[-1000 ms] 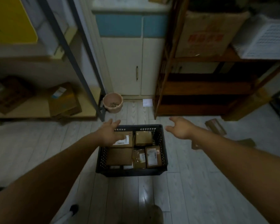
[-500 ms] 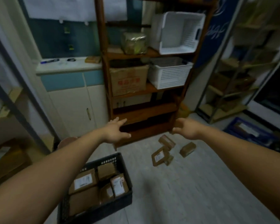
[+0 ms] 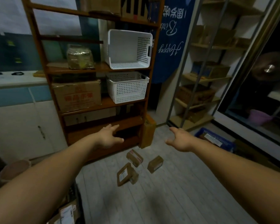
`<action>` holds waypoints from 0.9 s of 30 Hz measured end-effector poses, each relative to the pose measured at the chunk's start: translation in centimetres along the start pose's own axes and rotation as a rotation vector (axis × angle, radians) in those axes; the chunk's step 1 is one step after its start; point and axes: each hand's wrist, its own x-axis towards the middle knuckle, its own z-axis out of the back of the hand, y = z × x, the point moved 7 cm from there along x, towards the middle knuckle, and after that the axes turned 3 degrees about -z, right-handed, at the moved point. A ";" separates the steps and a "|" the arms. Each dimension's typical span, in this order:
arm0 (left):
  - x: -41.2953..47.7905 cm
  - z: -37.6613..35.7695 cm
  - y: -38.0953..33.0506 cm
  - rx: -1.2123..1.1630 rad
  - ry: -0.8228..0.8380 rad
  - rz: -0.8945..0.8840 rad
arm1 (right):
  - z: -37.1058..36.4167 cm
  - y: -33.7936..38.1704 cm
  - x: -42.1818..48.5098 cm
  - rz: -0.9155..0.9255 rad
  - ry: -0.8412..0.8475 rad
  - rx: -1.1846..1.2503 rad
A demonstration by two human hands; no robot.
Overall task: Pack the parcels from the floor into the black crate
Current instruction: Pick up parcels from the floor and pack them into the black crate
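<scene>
Several brown cardboard parcels lie on the pale plank floor ahead: one with a red label (image 3: 134, 157), one small box (image 3: 155, 164), and a flat one leaning on another (image 3: 124, 175). My left hand (image 3: 108, 137) and my right hand (image 3: 179, 138) reach forward above them, fingers spread, both holding nothing. The black crate (image 3: 77, 201) shows only as a dark edge at the bottom left, with labelled parcels (image 3: 66, 213) inside it, mostly hidden under my left forearm.
A wooden shelf unit (image 3: 94, 109) with white baskets (image 3: 127, 87) and a cardboard box stands behind the parcels. A brown box (image 3: 148, 131) leans at its foot. A blue crate (image 3: 217, 140) sits on the floor at the right, by a metal rack.
My view has swung right and up, away from the black crate toward the loose parcels. The crate has slid to the bottom left corner. Both hands stay outstretched and hold nothing.
</scene>
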 end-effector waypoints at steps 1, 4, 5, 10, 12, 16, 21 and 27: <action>1.0 -0.4 -0.5 0.019 -0.013 -0.005 | 0.2 -0.5 1.1 0.003 -0.002 0.014; 5.0 -0.8 -0.8 0.035 -0.069 -0.008 | 0.2 -1.0 5.2 0.023 -0.010 0.019; 6.7 -0.7 -0.6 0.020 -0.085 -0.010 | 0.0 -0.9 6.8 0.031 -0.018 0.024; 16.2 -0.7 1.0 -0.051 -0.117 -0.021 | -2.8 -0.7 15.9 0.033 0.005 -0.001; 19.7 -1.3 2.0 -0.088 -0.101 -0.002 | -4.3 -0.7 19.6 0.039 0.056 -0.007; 25.1 -4.1 4.8 -0.125 -0.016 0.093 | -7.8 -1.0 26.2 0.053 0.144 0.007; 29.3 -9.6 10.5 -0.193 0.018 0.271 | -14.2 -2.0 33.7 0.079 0.273 0.050; 33.2 -19.3 17.9 -0.329 0.000 0.500 | -25.9 -3.5 41.8 0.234 0.443 0.050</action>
